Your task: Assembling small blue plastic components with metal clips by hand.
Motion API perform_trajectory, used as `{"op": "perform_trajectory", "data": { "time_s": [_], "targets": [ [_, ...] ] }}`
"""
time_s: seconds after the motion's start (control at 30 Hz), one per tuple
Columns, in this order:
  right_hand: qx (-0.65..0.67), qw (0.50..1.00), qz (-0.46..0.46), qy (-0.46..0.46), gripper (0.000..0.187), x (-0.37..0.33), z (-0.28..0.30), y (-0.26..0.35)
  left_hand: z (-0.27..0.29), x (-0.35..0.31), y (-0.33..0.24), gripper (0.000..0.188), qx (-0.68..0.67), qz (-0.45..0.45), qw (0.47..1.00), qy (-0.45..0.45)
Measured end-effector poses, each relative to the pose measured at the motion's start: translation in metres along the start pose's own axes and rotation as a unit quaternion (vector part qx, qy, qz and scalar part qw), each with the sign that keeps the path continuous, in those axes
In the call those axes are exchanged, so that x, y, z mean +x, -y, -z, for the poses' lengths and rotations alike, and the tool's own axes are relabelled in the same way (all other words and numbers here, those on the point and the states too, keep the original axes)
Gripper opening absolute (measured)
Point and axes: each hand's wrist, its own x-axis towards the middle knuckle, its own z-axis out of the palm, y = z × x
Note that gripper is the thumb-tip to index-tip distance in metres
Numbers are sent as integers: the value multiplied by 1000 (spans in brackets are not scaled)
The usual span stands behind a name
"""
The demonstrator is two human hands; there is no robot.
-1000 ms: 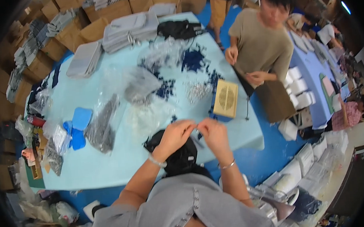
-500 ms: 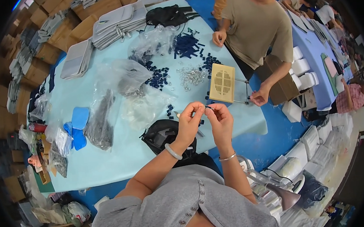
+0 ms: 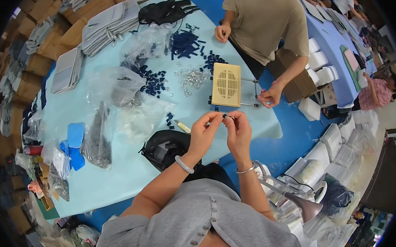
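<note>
Both hands are raised over the tabletop point(image 3: 124, 183), toward its near right corner. The left hand point(image 3: 203, 134) has thumb and fingers drawn together in a narrow pinch; the right hand point(image 3: 239, 132) shows the same grip. Between the two sets of fingertips is a small dark piece point(image 3: 225, 116), pinched from either side; its exact form is too small to determine. A pale bangle is noted on the left wrist and a metal one on the right.

Just beyond the hands, near the right edge of the tabletop, stands a box with a slotted cream face point(image 3: 226, 85). Metal rods point(image 3: 251, 105) project from its right side; a co-worker's hand point(image 3: 270, 96) is at their outer end.

An open black bag point(image 3: 156, 147) lies at the near edge, left of the left forearm. A cream-handled tool point(image 3: 182, 126) lies just beside the left hand, with a few dark blue bits point(image 3: 169, 118) near it. Farther in are a heap of dark blue pieces point(image 3: 154, 83), a scatter of small shiny parts point(image 3: 192, 80) and a pile of dark blue strips point(image 3: 184, 45). Clear plastic bags point(image 3: 144, 115) occupy the middle. Blue pouches point(image 3: 75, 135) lie toward the left edge. Stacked grey panels point(image 3: 106, 29) and a black strapped bag point(image 3: 161, 12) sit along the far edge.
</note>
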Motion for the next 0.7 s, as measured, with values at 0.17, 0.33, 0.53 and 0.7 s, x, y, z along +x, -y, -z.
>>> {"op": "perform_trajectory", "data": {
  "time_s": [0.17,0.33,0.53,0.7],
  "targets": [
    [-65,997,8,39,8,7,14,-5,-9,10,4,8,76,-55,996,5],
    [-103,994,6,26,6,-2,22,-4,-16,3,12,5,123,-138,983,-19],
    [-5,997,-75,17,9,-10,26,-23,-17,-4,33,5,109,-95,989,-31],
    [-97,994,-35,19,10,4,35,-14,-28,5,33,4,84,-87,992,-29]
  ]
}}
